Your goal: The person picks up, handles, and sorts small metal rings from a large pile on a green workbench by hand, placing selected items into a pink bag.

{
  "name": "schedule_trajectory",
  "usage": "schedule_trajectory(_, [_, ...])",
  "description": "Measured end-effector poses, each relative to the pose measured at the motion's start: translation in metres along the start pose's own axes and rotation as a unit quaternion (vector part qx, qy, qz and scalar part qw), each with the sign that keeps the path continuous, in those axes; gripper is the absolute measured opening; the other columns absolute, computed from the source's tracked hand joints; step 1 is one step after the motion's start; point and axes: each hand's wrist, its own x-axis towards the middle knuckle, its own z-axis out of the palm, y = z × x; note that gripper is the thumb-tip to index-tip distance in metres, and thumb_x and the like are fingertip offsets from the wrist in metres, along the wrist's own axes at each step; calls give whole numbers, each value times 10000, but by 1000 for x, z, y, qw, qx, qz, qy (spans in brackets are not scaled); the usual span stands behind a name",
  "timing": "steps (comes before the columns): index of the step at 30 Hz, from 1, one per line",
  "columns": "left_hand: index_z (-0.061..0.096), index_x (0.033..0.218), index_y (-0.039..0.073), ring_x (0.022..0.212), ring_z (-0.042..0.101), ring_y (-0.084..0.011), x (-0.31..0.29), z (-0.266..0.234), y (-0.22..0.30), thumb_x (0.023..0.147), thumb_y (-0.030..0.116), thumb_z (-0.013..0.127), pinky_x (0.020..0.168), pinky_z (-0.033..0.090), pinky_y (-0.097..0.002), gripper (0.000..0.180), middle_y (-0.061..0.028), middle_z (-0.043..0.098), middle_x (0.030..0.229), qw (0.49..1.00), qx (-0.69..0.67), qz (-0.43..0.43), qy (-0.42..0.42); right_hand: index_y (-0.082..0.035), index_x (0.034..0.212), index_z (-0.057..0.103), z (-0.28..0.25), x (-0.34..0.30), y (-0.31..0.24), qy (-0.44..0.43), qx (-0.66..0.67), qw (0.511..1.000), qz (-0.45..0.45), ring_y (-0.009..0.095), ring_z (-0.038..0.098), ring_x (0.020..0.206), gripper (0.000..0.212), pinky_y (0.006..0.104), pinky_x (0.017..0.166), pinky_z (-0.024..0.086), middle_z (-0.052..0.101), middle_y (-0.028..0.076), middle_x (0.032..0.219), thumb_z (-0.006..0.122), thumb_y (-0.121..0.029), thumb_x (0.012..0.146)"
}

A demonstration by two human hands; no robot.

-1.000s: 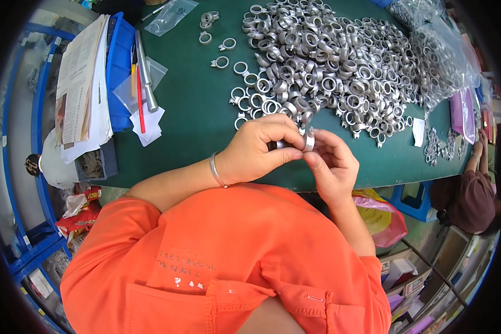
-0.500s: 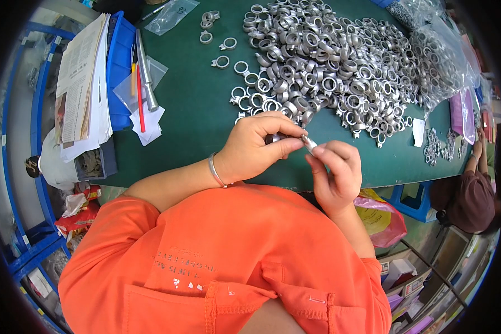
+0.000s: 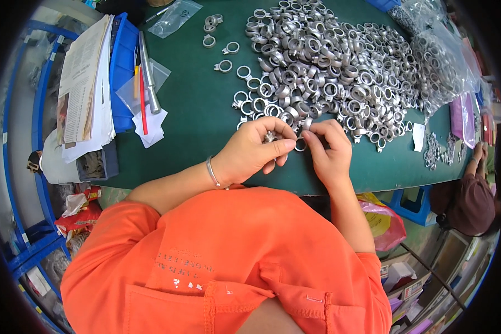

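My left hand (image 3: 254, 147), with a silver bangle (image 3: 213, 172) on its wrist, is curled round silver-grey metal rings (image 3: 270, 137), which show in part between the fingers. Its thumb points to the right. My right hand (image 3: 331, 150) pinches a single metal ring (image 3: 300, 145) by its edge, close to the left thumb tip. The ring's round opening faces up. Just beyond both hands spreads a large pile of similar rings (image 3: 328, 61), many with a small raised setting.
Several loose rings (image 3: 224, 65) lie left of the pile on the green tabletop (image 3: 189, 122). A blue bin (image 3: 122, 72) with papers, a metal rod (image 3: 150, 78) and a red pen (image 3: 143, 100) is at left. Clear bags (image 3: 442, 64) stand at right. Another person (image 3: 466, 203) sits far right.
The ring held between both hands has turned, so its opening now shows. My right hand has moved slightly up and left, and my left fingers have curled further.
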Motion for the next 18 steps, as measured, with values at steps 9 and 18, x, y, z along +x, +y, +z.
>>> schedule_trajectory(9, [617, 861, -7, 555, 504, -51, 2, 5, 1, 808, 31, 616, 452, 370, -173, 66, -31, 560, 788, 976, 151, 155, 15, 14, 865, 582, -5, -16, -13, -17, 123, 991, -54, 170, 571, 676, 100, 261, 582, 463, 587, 97, 770, 604, 31, 769])
schedule_trajectory(18, [621, 867, -9, 636, 525, -78, 4, -1, -7, 814, 11, 598, 537, 415, -187, 61, -37, 556, 834, 951, 196, 237, -19, 40, 1143, 463, -1, -25, -15, -96, 336, 926, 141, 127, 572, 796, 293, 241, 708, 478, 583, 85, 930, 531, -79, 884])
